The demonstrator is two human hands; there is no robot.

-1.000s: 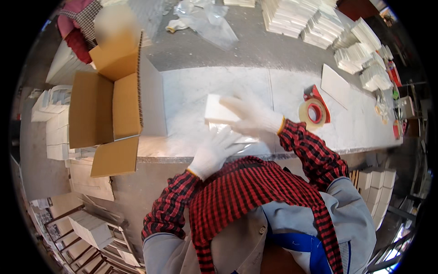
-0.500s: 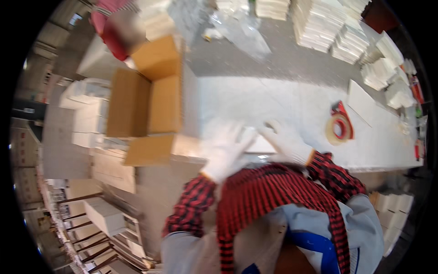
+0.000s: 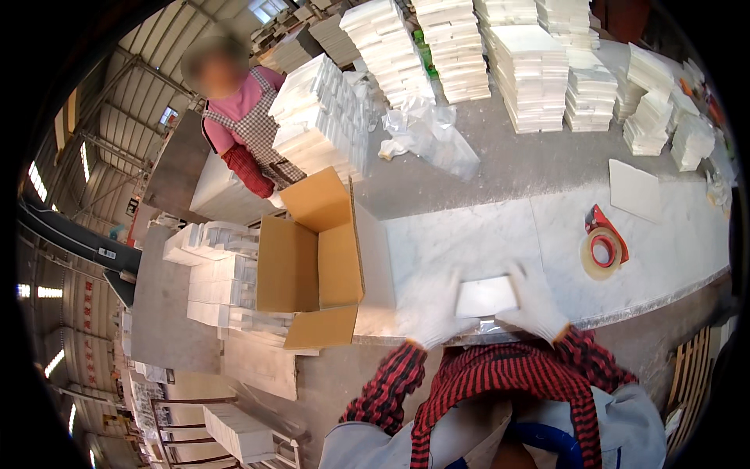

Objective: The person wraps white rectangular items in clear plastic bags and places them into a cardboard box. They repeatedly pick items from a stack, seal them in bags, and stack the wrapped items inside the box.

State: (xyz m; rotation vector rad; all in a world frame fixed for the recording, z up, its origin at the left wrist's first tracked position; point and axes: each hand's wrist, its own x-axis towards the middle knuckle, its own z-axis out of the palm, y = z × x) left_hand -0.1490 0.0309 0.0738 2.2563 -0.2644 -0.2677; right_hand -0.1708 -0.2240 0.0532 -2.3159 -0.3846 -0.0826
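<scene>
Close to the front edge of the pale marble-like tabletop (image 3: 469, 234), a small white rectangular tile (image 3: 487, 297) lies between my gloved hands. My left hand (image 3: 431, 311) is closed at its left side, somewhat smeared by motion. On the opposite side my right hand (image 3: 539, 303) grips the edge, fingers at the far corner and thumb nearer me. A bit of shiny clear material shows just below the tile. Both hands wear white gloves, with red and black checked sleeves above.
An open cardboard box (image 3: 340, 266) stands at my left, beside stacked white pieces (image 3: 215, 281). To the right lie a red tape dispenser (image 3: 603, 252) and a white sheet (image 3: 634, 191). Tall white stacks (image 3: 531, 78) and crumpled plastic (image 3: 433, 141) are farther back. A person (image 3: 242, 125) stands far left.
The head view has tilted up, bringing more of the room and the other person into sight. My spread fingers have drawn in around the tile's sides, showing more of its face.
</scene>
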